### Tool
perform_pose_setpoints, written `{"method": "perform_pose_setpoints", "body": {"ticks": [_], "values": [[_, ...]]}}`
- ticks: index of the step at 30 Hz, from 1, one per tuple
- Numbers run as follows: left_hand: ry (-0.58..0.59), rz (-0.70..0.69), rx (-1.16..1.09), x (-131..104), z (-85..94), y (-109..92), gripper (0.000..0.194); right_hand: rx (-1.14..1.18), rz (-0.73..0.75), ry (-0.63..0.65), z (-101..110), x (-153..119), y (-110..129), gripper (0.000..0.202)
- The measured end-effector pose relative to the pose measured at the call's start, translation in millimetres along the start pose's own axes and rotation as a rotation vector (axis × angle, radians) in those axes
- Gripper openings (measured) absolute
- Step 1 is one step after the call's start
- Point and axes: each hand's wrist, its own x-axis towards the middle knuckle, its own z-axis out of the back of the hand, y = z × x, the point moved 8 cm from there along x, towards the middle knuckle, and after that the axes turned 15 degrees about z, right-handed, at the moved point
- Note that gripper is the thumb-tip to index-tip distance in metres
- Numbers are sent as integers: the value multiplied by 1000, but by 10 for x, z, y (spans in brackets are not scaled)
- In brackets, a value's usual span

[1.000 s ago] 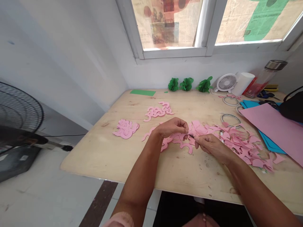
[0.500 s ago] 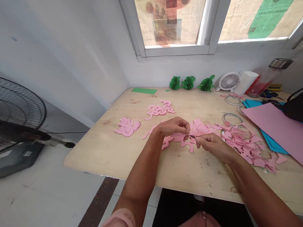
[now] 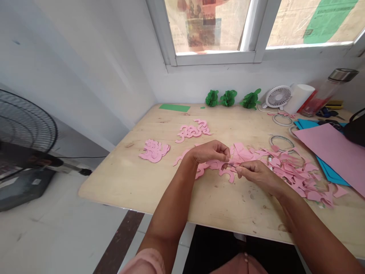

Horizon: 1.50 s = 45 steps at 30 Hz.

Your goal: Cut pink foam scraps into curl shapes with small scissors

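Over the table's middle, my left hand [image 3: 214, 152] is closed in a pinch on a small pink paper piece [image 3: 231, 161], partly hidden by the fingers. My right hand [image 3: 252, 171] meets it from the right, its fingers pinched on a thin dark metal tool [image 3: 232, 165]. The tool's tip reaches the paper at my left fingertips; its kind is too small to tell. Beneath the hands lie curved pink paper cutouts [image 3: 227, 175], partly covered by my left hand and forearm. Another group of pink curved cutouts [image 3: 191, 131] lies farther back, and a layered pink stack [image 3: 154, 150] sits to the left.
Pink paper scraps [image 3: 302, 175] are heaped on the right, near tape rings [image 3: 281, 143] and pink sheets [image 3: 333, 148] over blue sheets [image 3: 327, 171]. Green paper shapes [image 3: 228, 98], a small white fan [image 3: 278, 97] and a bottle [image 3: 327, 93] line the back. A floor fan [image 3: 25, 137] stands left.
The view has shifted slightly. Both hands stay together in nearly the same pose, with the thin tool still at the pink paper.
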Motion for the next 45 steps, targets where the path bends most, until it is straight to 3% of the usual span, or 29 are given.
{"method": "perform_pose_setpoints", "body": {"ticks": [22, 45], "values": [[-55, -9, 1, -39, 20, -9, 7, 233, -80, 63, -84, -32, 27, 44], [-47, -12, 147, -33, -10, -23, 3, 215, -85, 72, -98, -37, 37, 44]]}}
